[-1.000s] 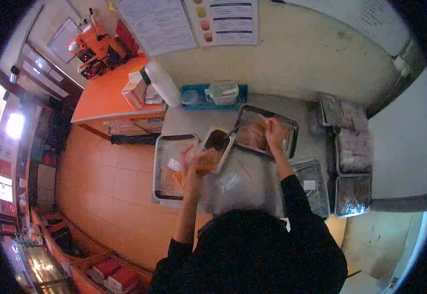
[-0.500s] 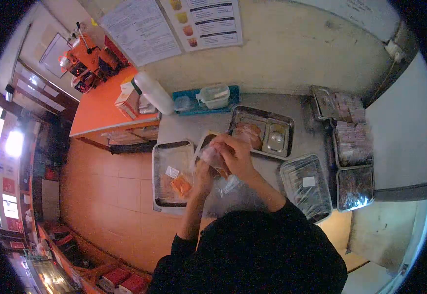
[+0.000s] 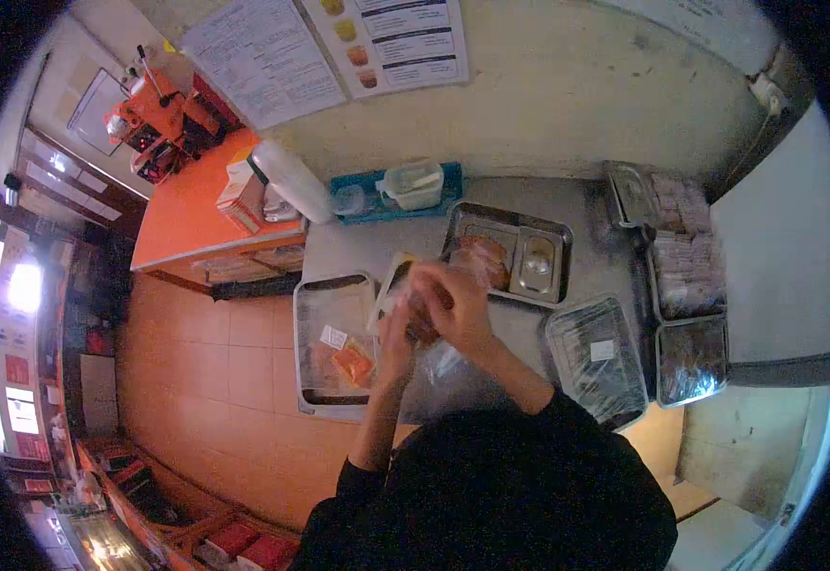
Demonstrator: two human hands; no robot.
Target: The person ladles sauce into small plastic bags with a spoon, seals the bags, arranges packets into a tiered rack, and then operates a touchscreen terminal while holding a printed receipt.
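Close together over the steel table, my left hand (image 3: 396, 335) and my right hand (image 3: 457, 303) are closed around a clear plastic bag (image 3: 445, 362) with something reddish-brown inside. My fingers and some blur hide most of it. Behind the hands shows the pale edge of a tray or board (image 3: 387, 293). To the left, a steel tray (image 3: 312, 369) contains an orange packet (image 3: 352, 364) and a white label (image 3: 333, 337). Beyond my right hand, another steel tray (image 3: 567, 249) holds reddish-brown slices (image 3: 484, 259) partly under plastic and a lidded steel container (image 3: 538, 266).
A film-wrapped tray (image 3: 598, 366) lies at the right, near stacked packs (image 3: 686, 271) and another wrapped tray (image 3: 689, 362). At the back, a blue tray (image 3: 353, 211) carries a plastic tub (image 3: 413, 187). An orange counter (image 3: 191, 224) with a white roll (image 3: 291, 181) adjoins at left.
My left hand's fingers have shifted up along the bag, and my right hand has moved slightly over it. More of the reddish-brown contents shows between them. The trays stay put.
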